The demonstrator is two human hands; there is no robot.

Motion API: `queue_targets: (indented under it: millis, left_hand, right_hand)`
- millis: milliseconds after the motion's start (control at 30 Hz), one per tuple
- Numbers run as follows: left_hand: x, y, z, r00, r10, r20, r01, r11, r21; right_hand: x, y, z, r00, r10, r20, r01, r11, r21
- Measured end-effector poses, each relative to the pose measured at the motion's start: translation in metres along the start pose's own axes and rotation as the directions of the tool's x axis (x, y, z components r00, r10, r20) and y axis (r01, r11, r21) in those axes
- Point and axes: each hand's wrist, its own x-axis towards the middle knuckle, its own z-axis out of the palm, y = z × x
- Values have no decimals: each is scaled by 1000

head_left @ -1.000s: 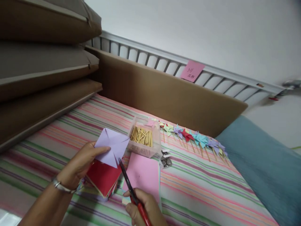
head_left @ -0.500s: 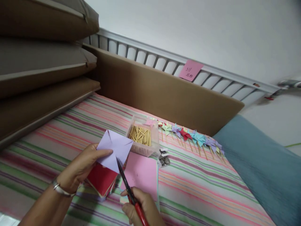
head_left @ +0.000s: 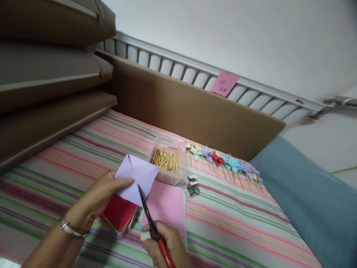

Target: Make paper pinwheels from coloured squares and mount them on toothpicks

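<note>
A lavender paper square [head_left: 143, 169] is pinched by its left side in my left hand [head_left: 104, 190], thumb on top. Slits run inward from its two far corners. My right hand [head_left: 170, 242] grips scissors [head_left: 150, 219] with red handles and dark blades; the blades lie at the square's near corner, their tips pointing toward its middle. Beneath my left hand sits a stack of small paper squares [head_left: 119, 214] with red on top. A pink paper sheet [head_left: 167, 204] lies on other sheets, partly behind my right hand and the scissors.
Beyond the paper stands a clear plastic box [head_left: 182, 163] of wooden sticks [head_left: 164, 160], with a small clear case [head_left: 193, 190] of metal pieces beside it. Paper pinwheels [head_left: 217, 159] on sticks line the far side of the striped cloth [head_left: 237, 219], before a brown board [head_left: 189, 111].
The view has shifted slightly, so the background sits a little further left. Both hands, the lavender square and the scissors keep nearly the same positions.
</note>
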Motion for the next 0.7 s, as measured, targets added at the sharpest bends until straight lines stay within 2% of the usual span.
queue_targets:
  millis: [267, 433, 700]
  left_hand:
    - [1, 0, 0, 1000, 1, 10, -1, 1000, -6]
    - [0, 3, 3, 1000, -11, -17, 10, 1000, -16]
    - [2, -3, -5, 1000, 9, 6, -9, 1000, -23]
  right_hand:
    - [-3, -1, 1, 998, -52, -28, 53, 999, 8]
    - [1, 1, 2, 999, -32, -31, 32, 999, 11]
    - [3, 3, 2, 996, -51, -79, 49, 998, -35]
